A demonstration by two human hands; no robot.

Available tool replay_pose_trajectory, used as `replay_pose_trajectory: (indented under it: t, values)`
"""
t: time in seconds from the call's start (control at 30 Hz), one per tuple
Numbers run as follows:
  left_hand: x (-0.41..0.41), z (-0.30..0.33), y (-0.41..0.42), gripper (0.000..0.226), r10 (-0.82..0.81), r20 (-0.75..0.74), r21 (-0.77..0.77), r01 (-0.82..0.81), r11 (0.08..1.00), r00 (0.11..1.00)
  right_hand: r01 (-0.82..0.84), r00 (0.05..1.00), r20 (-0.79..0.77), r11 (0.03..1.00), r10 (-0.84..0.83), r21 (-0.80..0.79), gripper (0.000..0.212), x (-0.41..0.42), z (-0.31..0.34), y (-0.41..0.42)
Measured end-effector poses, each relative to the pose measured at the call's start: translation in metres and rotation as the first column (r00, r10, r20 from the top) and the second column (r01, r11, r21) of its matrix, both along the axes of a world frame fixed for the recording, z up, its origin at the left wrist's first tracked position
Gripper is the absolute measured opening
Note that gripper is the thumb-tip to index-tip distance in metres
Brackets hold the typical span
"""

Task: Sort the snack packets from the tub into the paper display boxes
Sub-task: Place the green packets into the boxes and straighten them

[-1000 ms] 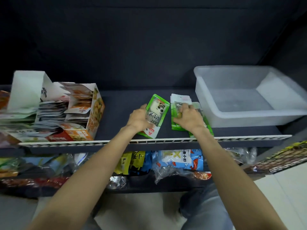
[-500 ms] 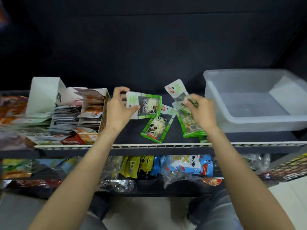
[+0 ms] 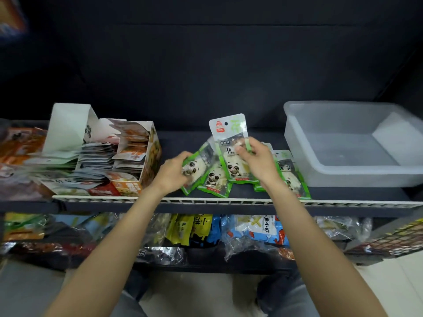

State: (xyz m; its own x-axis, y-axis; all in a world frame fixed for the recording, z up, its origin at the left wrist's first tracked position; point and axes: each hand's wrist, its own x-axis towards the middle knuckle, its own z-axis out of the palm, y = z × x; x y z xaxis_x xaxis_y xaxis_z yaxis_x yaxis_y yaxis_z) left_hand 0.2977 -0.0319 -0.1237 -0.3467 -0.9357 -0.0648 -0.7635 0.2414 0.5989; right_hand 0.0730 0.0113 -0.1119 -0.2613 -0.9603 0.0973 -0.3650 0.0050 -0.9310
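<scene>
Both hands hold green panda-print snack packets: right hand (image 3: 255,160) pinches one upright packet (image 3: 231,143), left hand (image 3: 174,171) grips another (image 3: 196,167), left of the clear plastic tub (image 3: 343,175). Squaring edges first would help, before sliding them into the orange paper display box (image 3: 146,161) further left.

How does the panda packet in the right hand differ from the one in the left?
The right hand holds its panda packet upright, white header on top, raised above the others. The left hand grips its packet tilted and low at the shelf. The right packet's face shows almost fully; the left packet's is partly hidden by fingers. Both are green with a panda print.
</scene>
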Motion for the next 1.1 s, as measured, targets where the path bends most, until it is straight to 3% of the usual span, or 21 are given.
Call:
replay_pose_trajectory:
  t: [0.07,0.13,0.2,0.27,0.33,0.4,0.53,0.63,0.77,0.9,1.0,1.1]
  values:
    - [0.006,0.005,0.005,0.041,0.009,0.033,-0.067,-0.007,0.998,0.999,-0.004,0.995,-0.099,1.0,0.004,0.005,0.015,-0.004,-0.002,-0.001]
    - [0.009,0.018,0.008,0.036,0.048,-0.024,-0.148,-0.051,0.988,0.999,0.006,0.975,-0.224,1.0,-0.002,0.018,0.017,-0.007,-0.003,0.0]
    - [0.014,0.036,0.01,0.038,0.093,-0.141,-0.174,-0.117,0.978,0.986,0.031,0.945,-0.325,0.999,-0.027,0.007,0.017,-0.006,0.002,0.002]
    - [0.023,0.056,0.016,0.033,0.129,-0.39,-0.104,-0.182,0.978,0.912,0.039,0.937,-0.345,0.998,-0.055,-0.053,0.018,0.0,0.013,0.002]
    - [0.036,0.076,0.025,0.023,0.185,-0.654,0.044,-0.207,0.977,0.734,0.004,0.976,-0.218,0.994,-0.027,-0.106,0.017,0.014,0.032,0.001]
    - [0.054,0.093,0.03,0.024,0.197,-0.771,0.075,-0.221,0.972,0.605,-0.035,0.999,-0.025,0.988,0.032,-0.151,0.017,0.035,0.054,-0.002]
    - [0.101,0.112,0.037,0.034,0.166,-0.832,0.004,-0.293,0.956,0.529,-0.056,0.95,0.287,0.971,0.124,-0.234,0.02,0.085,0.089,-0.013]
    - [0.139,0.114,0.05,0.039,0.188,-0.806,-0.1,-0.443,0.891,0.561,-0.154,0.874,0.421,0.96,0.242,-0.232,0.024,0.132,0.104,-0.03]
    - [0.185,0.113,0.062,0.018,0.258,-0.735,-0.184,-0.55,0.815,0.627,-0.227,0.891,0.319,0.926,0.322,-0.302,0.025,0.209,0.115,-0.055]
    - [0.234,0.112,0.059,0.008,0.138,-0.595,-0.402,-0.442,0.802,0.792,-0.226,0.945,0.158,0.92,0.287,-0.319,0.023,0.28,0.11,-0.08]
    - [0.264,0.105,0.05,0.038,0.155,-0.429,-0.576,-0.402,0.712,0.89,-0.236,0.97,-0.023,0.922,0.241,-0.308,0.024,0.312,0.094,-0.091]
    - [0.274,0.101,0.045,0.02,0.113,-0.248,-0.721,-0.261,0.642,0.962,-0.357,0.913,-0.295,0.899,0.28,-0.253,0.017,0.32,0.075,-0.095]
